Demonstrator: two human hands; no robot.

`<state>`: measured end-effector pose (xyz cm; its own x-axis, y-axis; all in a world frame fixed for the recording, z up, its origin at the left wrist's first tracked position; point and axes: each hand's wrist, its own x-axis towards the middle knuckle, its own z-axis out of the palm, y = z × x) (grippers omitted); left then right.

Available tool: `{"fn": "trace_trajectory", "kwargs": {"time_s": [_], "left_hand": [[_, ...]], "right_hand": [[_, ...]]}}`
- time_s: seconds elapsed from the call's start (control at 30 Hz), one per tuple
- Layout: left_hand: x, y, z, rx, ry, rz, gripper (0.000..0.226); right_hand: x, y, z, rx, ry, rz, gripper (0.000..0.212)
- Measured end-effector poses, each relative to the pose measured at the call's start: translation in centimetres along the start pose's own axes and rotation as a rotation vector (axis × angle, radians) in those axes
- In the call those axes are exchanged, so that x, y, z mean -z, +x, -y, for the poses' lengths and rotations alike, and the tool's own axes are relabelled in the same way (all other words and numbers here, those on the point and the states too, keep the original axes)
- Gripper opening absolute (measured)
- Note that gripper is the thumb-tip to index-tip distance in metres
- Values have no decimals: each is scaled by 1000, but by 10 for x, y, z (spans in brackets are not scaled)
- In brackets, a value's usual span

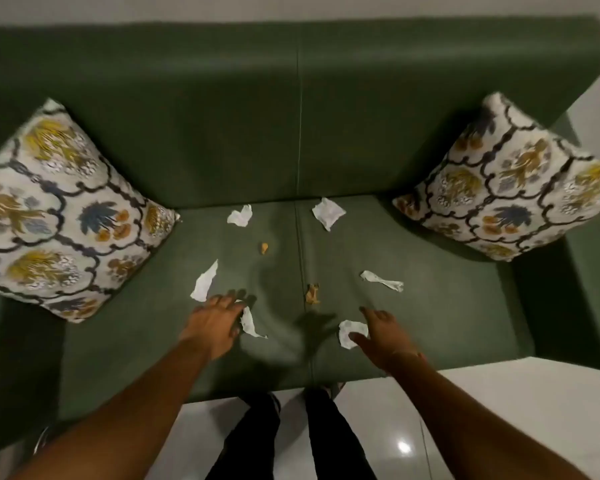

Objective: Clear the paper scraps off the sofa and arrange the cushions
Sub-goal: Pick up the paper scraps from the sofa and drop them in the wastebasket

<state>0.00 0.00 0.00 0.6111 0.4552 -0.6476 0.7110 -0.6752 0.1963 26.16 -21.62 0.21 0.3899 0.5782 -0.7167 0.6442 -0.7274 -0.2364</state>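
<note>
A green sofa fills the view, its seat strewn with several white paper scraps and two small brown ones. My left hand reaches over the seat, fingers spread, touching a white scrap at its fingertips. My right hand hovers open over a crumpled white scrap, thumb on it. Other scraps lie further back. A floral patterned cushion leans in the left corner, a matching one in the right corner.
White glossy floor lies in front of the sofa. My legs in dark trousers stand against the sofa's front edge. The sofa arms close off both sides.
</note>
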Motion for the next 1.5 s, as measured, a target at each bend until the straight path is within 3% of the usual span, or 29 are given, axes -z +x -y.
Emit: {"fn": "trace_trajectory", "kwargs": {"time_s": [0.27,0.37,0.5,0.67,0.83,0.97,1.1,1.2,1.33,1.5], "left_hand": [[-103,70,15,61,19,-55,67],[-118,83,18,35,38,-160,54],[-123,91,14,-26,45,-297,30],[-111,99,-16,-9,-129,-355,19],[-94,132,-81,-222,-211,-508,5],[-93,162,-117,-273,-157,-430,8],[-105,179,-120,-256,-86,-410,10],[-114,182,-116,-301,-40,-466,6],[-117,180,-117,-270,-145,-483,11],[-109,178,-112,-168,-326,-492,12]], "right_hand": [[-92,81,-30,-16,-58,53,73],[-120,91,-39,-16,-148,-54,75],[-135,98,-56,62,-126,-218,51],[-104,106,-71,151,22,-234,29],[-47,122,-83,1,246,-532,51],[-19,154,-93,-81,164,-350,67],[-20,184,-97,-118,64,-209,67],[-36,188,-101,-93,-7,-322,60],[-48,186,-106,-53,-58,-452,29],[-27,192,-93,81,-92,-540,26]]}}
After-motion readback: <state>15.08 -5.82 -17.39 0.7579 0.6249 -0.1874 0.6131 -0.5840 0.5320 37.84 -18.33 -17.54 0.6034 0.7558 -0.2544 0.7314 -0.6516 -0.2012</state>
